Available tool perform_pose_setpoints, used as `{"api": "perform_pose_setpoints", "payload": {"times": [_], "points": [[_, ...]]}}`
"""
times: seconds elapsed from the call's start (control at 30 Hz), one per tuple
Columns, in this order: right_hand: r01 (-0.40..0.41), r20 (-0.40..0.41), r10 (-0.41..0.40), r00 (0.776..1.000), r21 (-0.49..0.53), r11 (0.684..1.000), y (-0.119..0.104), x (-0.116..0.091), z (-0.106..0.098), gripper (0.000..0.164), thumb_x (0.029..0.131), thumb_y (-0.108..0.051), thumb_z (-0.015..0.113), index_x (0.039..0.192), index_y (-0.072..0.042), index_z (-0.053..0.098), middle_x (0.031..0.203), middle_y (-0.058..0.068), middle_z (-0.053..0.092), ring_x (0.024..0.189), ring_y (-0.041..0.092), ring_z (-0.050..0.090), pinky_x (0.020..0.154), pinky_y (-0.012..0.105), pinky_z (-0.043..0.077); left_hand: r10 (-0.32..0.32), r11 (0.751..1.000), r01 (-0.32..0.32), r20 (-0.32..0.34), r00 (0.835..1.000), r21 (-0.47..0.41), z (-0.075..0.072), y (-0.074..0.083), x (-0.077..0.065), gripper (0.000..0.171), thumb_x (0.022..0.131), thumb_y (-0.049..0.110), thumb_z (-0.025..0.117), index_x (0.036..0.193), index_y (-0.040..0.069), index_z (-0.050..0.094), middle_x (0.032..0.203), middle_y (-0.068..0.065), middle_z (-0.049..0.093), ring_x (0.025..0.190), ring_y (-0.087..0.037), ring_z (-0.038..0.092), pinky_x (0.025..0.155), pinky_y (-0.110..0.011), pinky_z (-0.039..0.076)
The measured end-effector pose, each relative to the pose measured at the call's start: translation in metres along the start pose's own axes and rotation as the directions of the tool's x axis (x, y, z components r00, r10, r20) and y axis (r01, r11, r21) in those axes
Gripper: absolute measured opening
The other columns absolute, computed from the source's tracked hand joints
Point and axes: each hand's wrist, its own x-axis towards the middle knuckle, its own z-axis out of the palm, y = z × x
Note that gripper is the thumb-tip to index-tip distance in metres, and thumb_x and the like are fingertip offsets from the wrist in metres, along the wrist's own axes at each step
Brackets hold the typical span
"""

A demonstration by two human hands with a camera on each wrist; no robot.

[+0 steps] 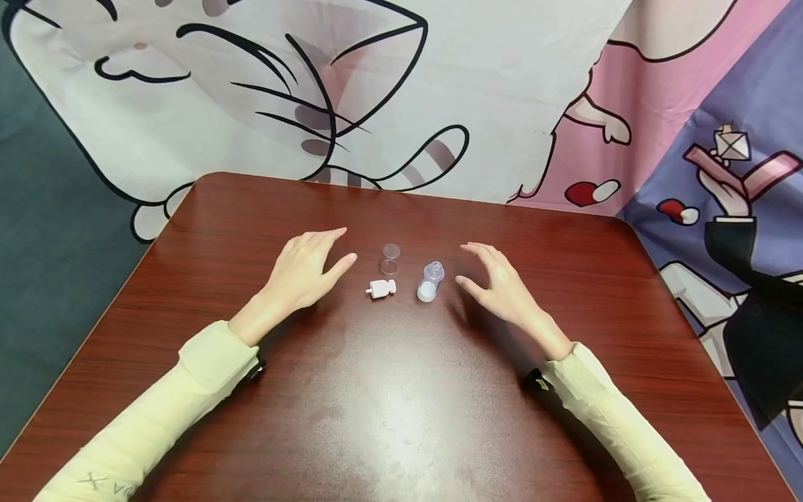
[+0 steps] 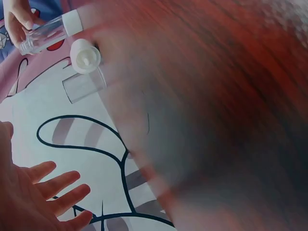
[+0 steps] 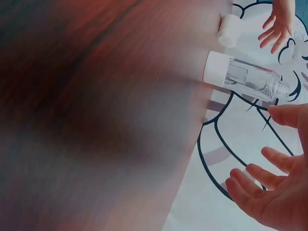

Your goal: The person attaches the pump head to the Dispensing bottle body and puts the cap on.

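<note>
A small clear bottle with a white base stands upright on the table; the right wrist view shows the bottle with its threaded neck bare. To its left a white pump head lies on its side. Behind the pump head a clear cap stands upright. My left hand hovers left of these pieces, fingers extended and thumb apart, holding nothing. On the other side my right hand is nearest the bottle, not touching it, its fingers relaxed and spread.
The brown wooden table reflects a bright glare near its front. Behind it hangs a cloth printed with cartoon figures. Dark wrist bands show under both pale sleeves.
</note>
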Motion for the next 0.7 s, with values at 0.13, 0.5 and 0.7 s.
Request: {"api": "perform_pose_setpoints", "payload": {"times": [0.13,0.5,0.7], "points": [[0.003,0.024,-0.005,1.000,0.084,0.997,0.001,0.001,0.002,0.060,0.084,-0.020,0.073,0.137,-0.009,0.047,0.135,0.014,0.051,0.122,0.031,0.051,0.101,0.048,0.043,-0.004,1.000,0.004,-0.010,1.000,-0.017,0.000,0.002,0.001,0.056,0.099,0.046,0.044,0.142,0.010,0.045,0.140,-0.013,0.053,0.128,-0.033,0.047,0.107,-0.053,0.033],[-0.078,0.096,0.052,0.994,0.286,0.955,-0.002,0.006,0.009,0.061,0.078,-0.013,0.080,0.131,-0.008,0.049,0.130,0.016,0.054,0.109,0.029,0.063,0.080,0.044,0.058,-0.033,0.997,0.034,0.008,0.999,-0.072,-0.002,0.006,0.001,0.046,0.098,0.035,0.048,0.137,0.011,0.050,0.135,-0.011,0.057,0.122,-0.033,0.051,0.100,-0.052,0.039],[-0.105,0.103,0.073,0.992,0.359,0.928,-0.019,0.009,0.004,0.057,0.076,-0.003,0.079,0.125,-0.001,0.051,0.124,0.022,0.055,0.105,0.040,0.064,0.083,0.051,0.055,-0.056,0.992,0.058,0.021,0.998,-0.112,-0.001,0.008,0.003,0.044,0.098,0.035,0.049,0.135,0.012,0.053,0.135,-0.010,0.058,0.124,-0.034,0.051,0.102,-0.053,0.039]]}}
